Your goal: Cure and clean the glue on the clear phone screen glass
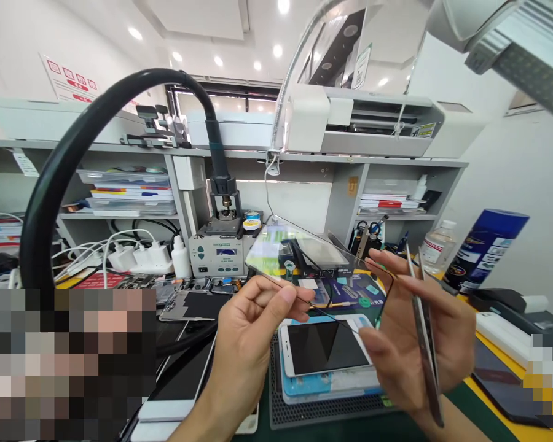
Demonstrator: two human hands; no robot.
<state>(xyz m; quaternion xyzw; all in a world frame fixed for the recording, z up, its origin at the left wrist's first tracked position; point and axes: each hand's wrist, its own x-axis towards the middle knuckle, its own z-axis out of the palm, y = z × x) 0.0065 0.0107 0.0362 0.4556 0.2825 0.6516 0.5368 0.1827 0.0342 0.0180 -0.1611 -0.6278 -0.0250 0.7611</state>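
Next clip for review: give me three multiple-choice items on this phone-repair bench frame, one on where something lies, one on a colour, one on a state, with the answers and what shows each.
1. Where does the white phone lie?
A. on a light blue pad on the black mat, below the hands
B. on the upper shelf
C. on top of the grey station

2. What colour is the tall can at the right?
A. red
B. blue
C. green

3. How is the clear glass sheet held?
A. flat on the mat
B. raised in the air between both hands
C. leaning on the shelf

Answers:
1 A: the phone rests face up on the blue pad on the mat.
2 B: its body is dark blue.
3 B: the left hand pinches its near edge, the right hand, which also holds tweezers, its far side.
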